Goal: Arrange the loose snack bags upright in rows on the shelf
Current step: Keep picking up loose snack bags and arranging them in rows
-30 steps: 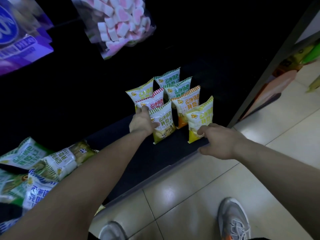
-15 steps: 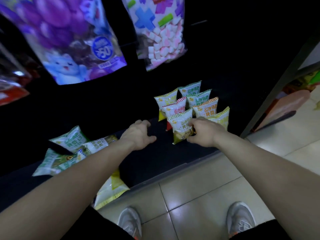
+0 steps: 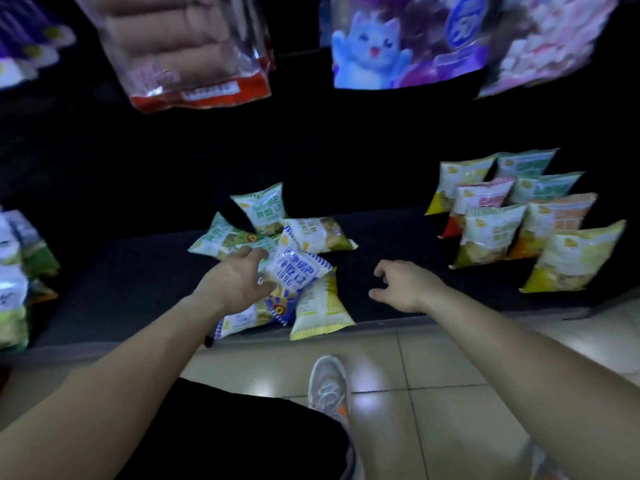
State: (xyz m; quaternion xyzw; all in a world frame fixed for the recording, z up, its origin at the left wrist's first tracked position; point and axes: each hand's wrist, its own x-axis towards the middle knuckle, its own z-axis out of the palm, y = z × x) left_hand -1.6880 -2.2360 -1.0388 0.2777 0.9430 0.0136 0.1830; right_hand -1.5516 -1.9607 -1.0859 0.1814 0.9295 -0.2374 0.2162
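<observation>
On the head camera, the view has swung left since half a second ago. Both hands were then at the upright rows (image 3: 512, 216) on the right of the shelf (image 3: 398, 237); now they have left those rows standing. I take that to mean that stretch is settled and the next pick is starting. My left hand (image 3: 239, 282) has reached the loose pile (image 3: 263, 237) near the shelf's front edge, and lies on the left edge of the blue-and-white bag (image 3: 298, 271) on top, thumb below and fingers above. With the motion blur, I cannot tell whether it has closed on the bag. My right hand (image 3: 401, 285) hangs just right of the pile, fingers loosely curled and holding nothing, well apart from the rows. More bags (image 3: 14, 271) sit at the far left, too smeared to judge.
</observation>
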